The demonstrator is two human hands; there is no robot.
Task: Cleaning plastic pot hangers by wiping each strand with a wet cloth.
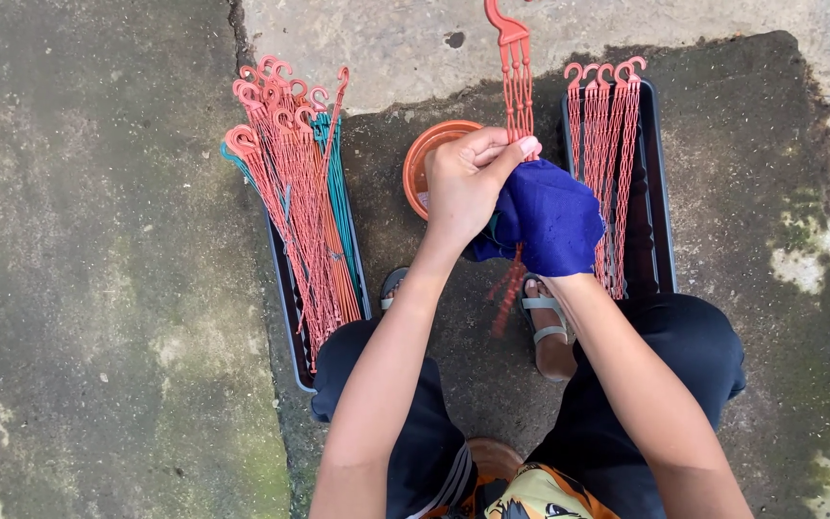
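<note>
My left hand point(468, 183) pinches a terracotta plastic pot hanger point(515, 72) just below its hook, holding it upright above the ground. A blue cloth point(551, 219) wraps the hanger's strands lower down. My right hand is hidden under that cloth, with only the forearm showing. The hanger's loose ends point(508, 288) dangle below the cloth, blurred. A round terracotta pot point(427, 159) sits on the ground behind my left hand.
A black tray point(290, 288) at left holds several terracotta hangers point(290, 183) and a few teal ones. Another black tray point(662, 221) at right holds several hangers point(607, 144). My sandalled foot point(549, 332) rests between them on damp concrete.
</note>
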